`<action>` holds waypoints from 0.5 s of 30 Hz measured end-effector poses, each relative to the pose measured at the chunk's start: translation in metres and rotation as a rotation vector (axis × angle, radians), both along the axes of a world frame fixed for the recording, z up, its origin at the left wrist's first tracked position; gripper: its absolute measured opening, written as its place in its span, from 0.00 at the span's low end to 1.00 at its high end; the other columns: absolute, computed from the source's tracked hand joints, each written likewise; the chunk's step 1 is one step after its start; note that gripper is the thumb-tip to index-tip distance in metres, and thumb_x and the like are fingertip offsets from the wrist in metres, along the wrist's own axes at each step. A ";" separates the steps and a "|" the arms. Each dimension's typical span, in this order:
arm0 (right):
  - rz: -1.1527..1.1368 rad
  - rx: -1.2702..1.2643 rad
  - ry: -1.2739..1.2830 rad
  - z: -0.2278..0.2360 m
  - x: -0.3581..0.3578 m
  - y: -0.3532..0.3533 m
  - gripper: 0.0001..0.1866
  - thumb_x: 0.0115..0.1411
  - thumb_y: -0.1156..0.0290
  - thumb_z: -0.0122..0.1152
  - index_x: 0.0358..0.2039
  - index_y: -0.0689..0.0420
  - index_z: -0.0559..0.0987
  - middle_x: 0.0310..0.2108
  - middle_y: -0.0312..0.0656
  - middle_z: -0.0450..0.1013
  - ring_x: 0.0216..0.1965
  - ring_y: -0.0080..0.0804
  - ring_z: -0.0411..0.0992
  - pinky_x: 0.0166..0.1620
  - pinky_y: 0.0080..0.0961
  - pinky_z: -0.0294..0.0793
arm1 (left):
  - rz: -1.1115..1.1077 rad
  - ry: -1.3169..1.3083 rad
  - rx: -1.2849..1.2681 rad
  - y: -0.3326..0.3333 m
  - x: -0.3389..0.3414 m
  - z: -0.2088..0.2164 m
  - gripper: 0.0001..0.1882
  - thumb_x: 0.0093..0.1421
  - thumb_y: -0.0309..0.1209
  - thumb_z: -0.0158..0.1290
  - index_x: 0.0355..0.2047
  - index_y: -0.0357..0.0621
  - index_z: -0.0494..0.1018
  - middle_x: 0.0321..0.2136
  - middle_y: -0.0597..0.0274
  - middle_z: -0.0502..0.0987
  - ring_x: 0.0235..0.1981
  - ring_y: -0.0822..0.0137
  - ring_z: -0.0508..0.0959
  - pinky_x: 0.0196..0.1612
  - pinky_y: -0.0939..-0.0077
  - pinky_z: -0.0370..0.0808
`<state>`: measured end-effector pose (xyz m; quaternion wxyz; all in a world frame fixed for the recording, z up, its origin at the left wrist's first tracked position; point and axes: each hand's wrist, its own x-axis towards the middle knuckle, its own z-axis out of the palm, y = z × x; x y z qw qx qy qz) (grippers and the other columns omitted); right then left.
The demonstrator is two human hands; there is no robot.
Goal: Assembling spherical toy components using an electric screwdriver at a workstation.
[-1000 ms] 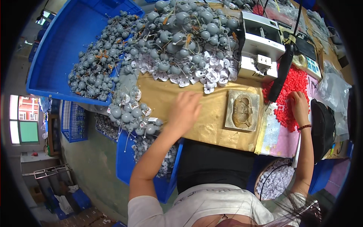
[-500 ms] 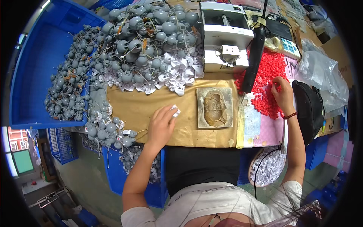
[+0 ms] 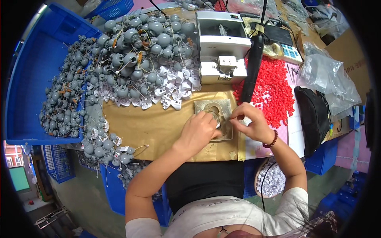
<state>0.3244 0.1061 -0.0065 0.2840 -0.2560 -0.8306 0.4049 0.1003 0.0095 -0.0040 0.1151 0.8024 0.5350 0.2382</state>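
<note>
My left hand is closed over the left side of a square metal mould with a hollow in its middle. A bit of a small white plastic part shows at its fingertips, inside the mould's outline. Just right of the mould is my right hand, thumb and forefinger pinched together; whatever they hold is too small to make out. A black handheld power screwdriver hangs upright above the right hand. Beside it lies a spread of small red plastic pieces.
Grey round fixtures with wires are heaped at the far left, with white plastic parts beneath. A blue crate stands left. Behind the mould sits a white machine. A black pouch lies right.
My left hand has moved right with the small white part, onto the mould. My right hand has left the red pieces and come left to the mould's edge. The whole view has shifted slightly.
</note>
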 end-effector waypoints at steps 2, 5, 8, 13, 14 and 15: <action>0.025 0.044 -0.008 -0.001 -0.006 -0.001 0.09 0.54 0.81 0.71 0.34 0.59 0.80 0.32 0.39 0.77 0.33 0.29 0.74 0.36 0.23 0.74 | -0.048 0.039 -0.106 0.004 -0.005 0.005 0.12 0.49 0.34 0.67 0.29 0.43 0.76 0.33 0.59 0.73 0.39 0.56 0.74 0.40 0.63 0.75; 0.026 0.097 0.027 -0.009 -0.008 -0.002 0.09 0.53 0.81 0.71 0.33 0.59 0.79 0.32 0.39 0.78 0.33 0.32 0.75 0.37 0.26 0.74 | -0.075 0.150 -0.109 0.007 -0.013 0.004 0.12 0.49 0.34 0.67 0.29 0.44 0.76 0.33 0.60 0.73 0.40 0.56 0.73 0.41 0.61 0.74; 0.040 0.174 0.049 -0.012 -0.015 -0.005 0.11 0.51 0.82 0.72 0.32 0.58 0.79 0.32 0.40 0.78 0.34 0.37 0.75 0.39 0.30 0.74 | -0.031 0.035 -0.111 0.010 -0.009 0.008 0.12 0.48 0.34 0.68 0.29 0.45 0.77 0.34 0.60 0.72 0.42 0.56 0.73 0.41 0.61 0.74; 0.081 0.372 0.029 -0.016 -0.026 -0.005 0.12 0.48 0.79 0.72 0.32 0.56 0.78 0.33 0.38 0.76 0.35 0.40 0.73 0.38 0.33 0.72 | 0.122 0.019 -0.105 0.006 0.001 -0.005 0.11 0.50 0.29 0.65 0.33 0.44 0.76 0.37 0.60 0.72 0.43 0.55 0.72 0.43 0.61 0.74; 0.079 0.396 0.025 -0.015 -0.026 -0.006 0.12 0.48 0.79 0.73 0.33 0.56 0.78 0.33 0.38 0.76 0.35 0.40 0.72 0.38 0.33 0.71 | 0.145 -0.036 -0.087 0.007 -0.001 -0.005 0.11 0.50 0.27 0.63 0.34 0.44 0.75 0.37 0.60 0.72 0.43 0.55 0.72 0.44 0.61 0.74; 0.070 0.400 0.025 -0.016 -0.025 -0.005 0.13 0.48 0.79 0.73 0.33 0.56 0.78 0.33 0.38 0.76 0.35 0.39 0.72 0.38 0.33 0.71 | 0.147 -0.053 -0.069 0.008 -0.001 -0.007 0.11 0.50 0.26 0.63 0.34 0.44 0.75 0.37 0.61 0.72 0.43 0.55 0.72 0.44 0.60 0.74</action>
